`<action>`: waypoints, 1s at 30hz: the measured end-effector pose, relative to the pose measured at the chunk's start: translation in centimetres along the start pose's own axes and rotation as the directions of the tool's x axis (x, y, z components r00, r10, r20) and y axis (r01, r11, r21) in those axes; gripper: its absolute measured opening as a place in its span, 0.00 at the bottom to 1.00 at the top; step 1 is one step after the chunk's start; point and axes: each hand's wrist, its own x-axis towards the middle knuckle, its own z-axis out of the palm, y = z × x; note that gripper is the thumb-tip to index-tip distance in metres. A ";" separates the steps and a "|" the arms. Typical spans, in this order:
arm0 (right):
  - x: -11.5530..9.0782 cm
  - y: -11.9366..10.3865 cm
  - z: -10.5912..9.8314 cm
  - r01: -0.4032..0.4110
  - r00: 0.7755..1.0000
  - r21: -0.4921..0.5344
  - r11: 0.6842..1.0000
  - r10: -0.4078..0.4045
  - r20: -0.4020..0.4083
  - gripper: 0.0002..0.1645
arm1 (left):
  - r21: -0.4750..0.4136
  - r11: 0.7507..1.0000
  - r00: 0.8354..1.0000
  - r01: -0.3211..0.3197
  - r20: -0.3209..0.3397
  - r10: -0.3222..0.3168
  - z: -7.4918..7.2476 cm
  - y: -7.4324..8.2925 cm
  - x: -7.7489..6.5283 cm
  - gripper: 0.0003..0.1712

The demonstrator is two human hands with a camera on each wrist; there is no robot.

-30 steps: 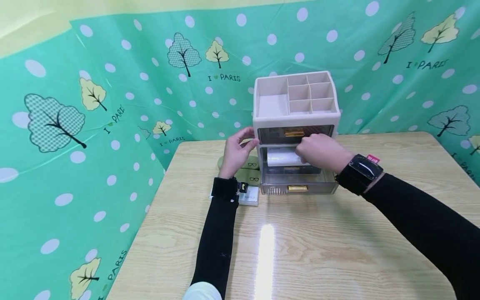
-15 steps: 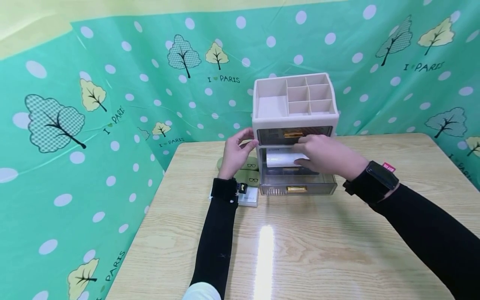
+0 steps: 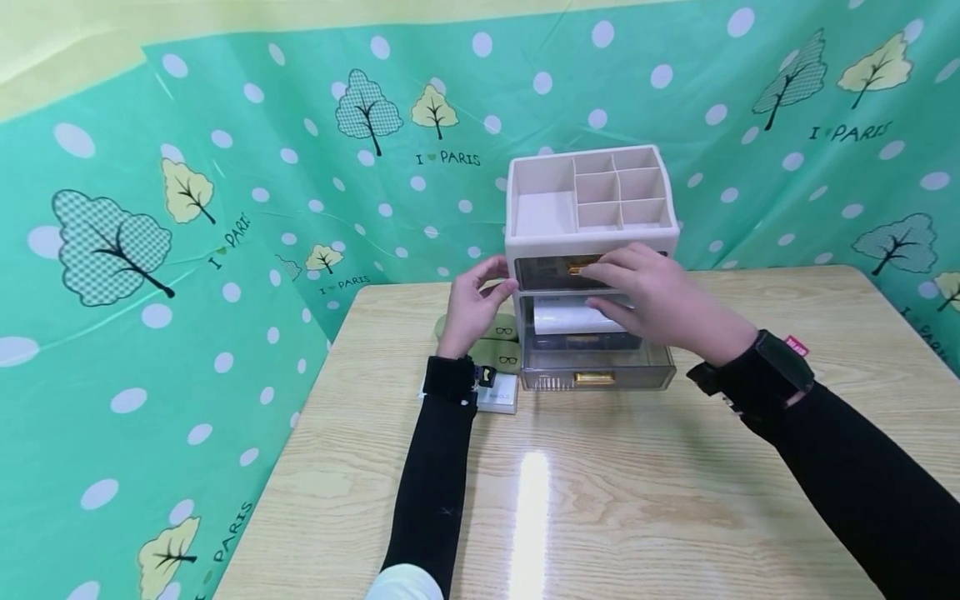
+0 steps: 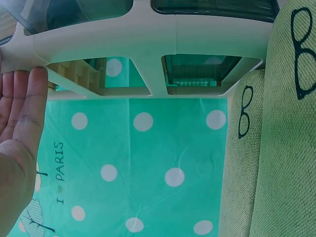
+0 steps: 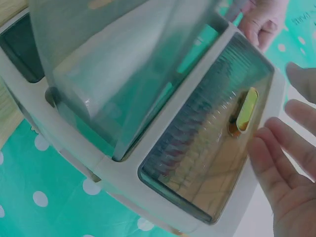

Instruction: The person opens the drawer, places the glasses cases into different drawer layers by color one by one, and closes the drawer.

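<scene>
A white desk organizer [image 3: 592, 243] with smoky clear drawers stands at the back of the table. Its upper drawer [image 3: 542, 272] is closed, and the lower drawer [image 3: 637, 377] is pulled forward. Below the upper drawer a white rounded object [image 3: 566, 315] shows; in the right wrist view this white object [image 5: 116, 52] appears through clear plastic. My left hand [image 3: 474, 308] rests its straight fingers against the organizer's left side. My right hand [image 3: 663, 300] is before the upper drawer, fingers spread and loosely bent, beside the gold handle [image 5: 247, 109] without gripping it.
Two green cases with glasses drawings lie left of the organizer, the front case [image 3: 501, 355] nearer me. A white box [image 3: 498, 398] is in front of them, partly hidden by my left wrist. Behind hangs a green dotted cloth [image 3: 420, 217] over the wooden table's [image 3: 615, 500] back edge.
My right hand has loosened from a curled shape, drawn back slightly right and risen toward the upper drawer's handle, its fingers now spread. The left hand has stayed in place.
</scene>
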 end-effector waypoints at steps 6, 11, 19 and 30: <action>-0.3 0.7 -0.4 -0.026 0.971 0.051 0.998 0.037 -0.237 0.29 | -0.001 1.000 1.000 -0.003 0.004 0.003 0.0 0.1 -0.1 0.20; -0.7 1.7 -0.8 -0.115 0.935 0.044 0.992 0.123 -0.332 0.32 | -0.005 1.000 1.000 0.008 0.001 -0.008 0.1 0.1 -0.1 0.21; -1.5 3.2 -0.7 -0.232 0.868 0.059 0.971 0.234 -0.438 0.31 | 0.003 1.000 1.000 0.024 -0.015 -0.024 0.3 0.8 -0.2 0.20; -2.7 4.4 0.4 -0.387 0.749 0.232 0.892 0.451 -0.486 0.26 | 0.009 1.000 1.000 0.017 -0.017 -0.017 0.5 2.9 -0.7 0.19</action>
